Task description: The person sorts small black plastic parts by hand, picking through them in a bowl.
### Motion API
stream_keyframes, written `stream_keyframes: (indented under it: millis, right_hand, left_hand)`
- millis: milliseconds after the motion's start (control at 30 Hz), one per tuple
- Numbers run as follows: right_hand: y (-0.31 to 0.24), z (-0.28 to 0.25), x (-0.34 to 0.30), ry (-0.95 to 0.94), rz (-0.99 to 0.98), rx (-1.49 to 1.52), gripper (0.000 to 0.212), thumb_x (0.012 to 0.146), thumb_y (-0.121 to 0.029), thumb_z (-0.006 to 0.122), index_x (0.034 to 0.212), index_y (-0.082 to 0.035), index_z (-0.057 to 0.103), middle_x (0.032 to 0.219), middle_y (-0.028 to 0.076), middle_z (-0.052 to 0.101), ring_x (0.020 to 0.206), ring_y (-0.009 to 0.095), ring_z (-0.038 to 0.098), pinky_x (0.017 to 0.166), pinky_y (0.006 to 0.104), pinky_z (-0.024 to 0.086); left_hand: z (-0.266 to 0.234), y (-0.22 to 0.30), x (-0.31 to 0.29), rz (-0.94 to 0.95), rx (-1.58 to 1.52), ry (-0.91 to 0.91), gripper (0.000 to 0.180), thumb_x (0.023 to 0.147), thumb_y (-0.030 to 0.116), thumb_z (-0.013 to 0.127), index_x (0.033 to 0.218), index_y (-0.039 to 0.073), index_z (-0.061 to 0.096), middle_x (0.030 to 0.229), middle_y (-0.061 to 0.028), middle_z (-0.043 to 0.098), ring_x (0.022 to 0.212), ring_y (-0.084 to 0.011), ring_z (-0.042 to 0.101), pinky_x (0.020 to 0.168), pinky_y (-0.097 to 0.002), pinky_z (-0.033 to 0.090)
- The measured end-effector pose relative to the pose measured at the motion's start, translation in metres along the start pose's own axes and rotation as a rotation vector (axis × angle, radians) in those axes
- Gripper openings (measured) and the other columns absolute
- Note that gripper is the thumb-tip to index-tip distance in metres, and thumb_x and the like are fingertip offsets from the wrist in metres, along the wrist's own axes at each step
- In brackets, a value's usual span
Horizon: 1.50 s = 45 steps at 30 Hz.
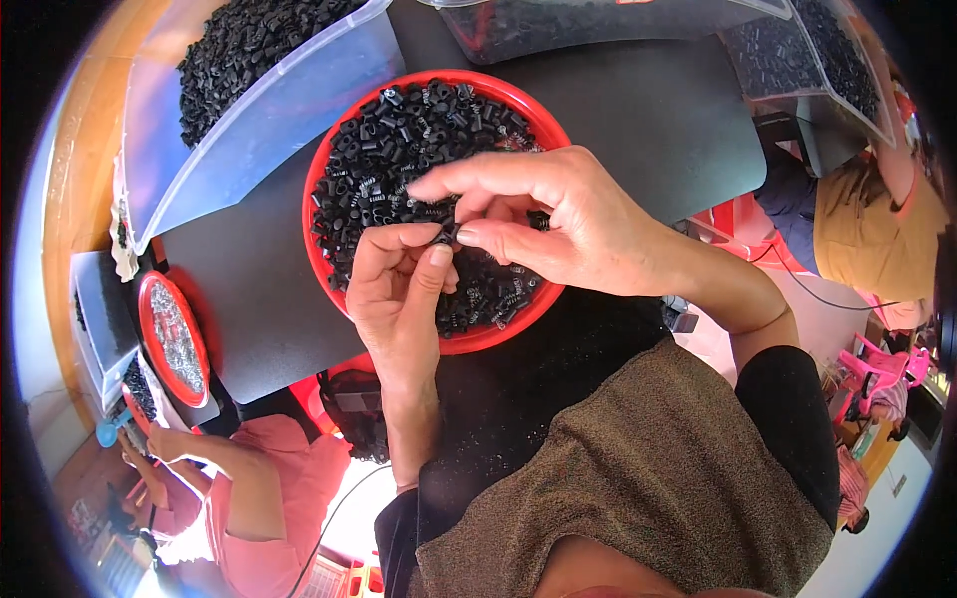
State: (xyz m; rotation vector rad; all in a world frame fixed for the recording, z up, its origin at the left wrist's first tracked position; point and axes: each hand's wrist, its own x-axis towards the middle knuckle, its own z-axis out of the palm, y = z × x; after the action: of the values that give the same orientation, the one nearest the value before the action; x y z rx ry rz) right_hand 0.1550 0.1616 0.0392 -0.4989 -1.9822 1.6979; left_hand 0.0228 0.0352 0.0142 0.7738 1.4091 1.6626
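A round red bowl (488,92) full of several small black plastic pieces (399,149) stands on a black table. Both of my hands meet above its near half. My left hand (399,289) pinches a small black piece (449,232) between thumb and forefinger. My right hand (543,219) comes in from the right, and its fingertips close on the same piece, with the forefinger stretched out over the bowl.
A clear plastic bin (269,110) of black pieces stands at the back left, and more clear bins (778,50) at the back right. A smaller red bowl (171,337) of silvery parts sits at the left, near a person in pink (269,488). Another person (867,219) sits at the right.
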Motion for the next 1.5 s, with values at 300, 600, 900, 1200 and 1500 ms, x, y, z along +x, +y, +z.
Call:
stream_keyframes:
  millis: [300,600,900,1200,1500]
  right_hand:
    - [-0.002,-0.009,0.001,-0.118,0.057,-0.029,0.022,0.081,-0.005,0.067,0.102,-0.001,0.065,0.073,0.012,0.067,0.061,0.016,0.063,0.058,0.0283,0.05]
    - [-0.011,-0.02,-0.001,-0.263,0.371,0.145,0.012,0.087,-0.007,0.065,0.09,0.005,0.063,0.072,0.005,0.064,0.059,0.008,0.062,0.053,0.0198,0.047]
    - [-0.009,-0.016,-0.004,-0.2,0.286,0.11,0.011,0.086,-0.006,0.066,0.087,0.004,0.062,0.071,0.005,0.064,0.06,0.008,0.062,0.053,0.0203,0.048]
    - [-0.016,-0.016,-0.008,-0.186,0.247,0.051,0.013,0.084,-0.006,0.062,0.081,0.006,0.062,0.064,0.015,0.066,0.056,0.018,0.067,0.053,0.0289,0.052]
    - [-0.008,-0.019,-0.009,-0.255,0.406,0.228,0.011,0.082,-0.004,0.061,0.081,0.007,0.06,0.067,0.012,0.066,0.058,0.015,0.066,0.052,0.0263,0.051]
  left_hand:
    - [0.002,0.004,-0.004,-0.017,0.115,-0.011,0.015,0.088,-0.004,0.058,0.102,-0.001,0.057,0.082,-0.002,0.058,0.067,-0.0055,0.052,0.061,-0.018,0.043]
    - [0.005,0.005,-0.006,-0.033,0.089,-0.091,0.013,0.091,-0.001,0.056,0.103,0.0,0.054,0.082,-0.0051,0.059,0.066,-0.007,0.051,0.06,-0.0189,0.042]
    - [0.005,0.004,-0.006,-0.021,0.024,-0.097,0.011,0.09,-0.002,0.056,0.101,0.0,0.054,0.082,-0.006,0.06,0.066,-0.0072,0.051,0.061,-0.0192,0.042]
    - [0.011,0.012,-0.011,-0.013,0.251,-0.069,0.01,0.09,-0.005,0.052,0.099,0.001,0.051,0.085,-0.0035,0.056,0.067,-0.007,0.048,0.061,-0.0197,0.04]
    - [0.012,0.002,-0.014,0.044,0.217,-0.141,0.011,0.089,-0.009,0.053,0.096,-0.001,0.052,0.083,-0.0086,0.063,0.065,-0.0079,0.054,0.059,-0.0207,0.045]
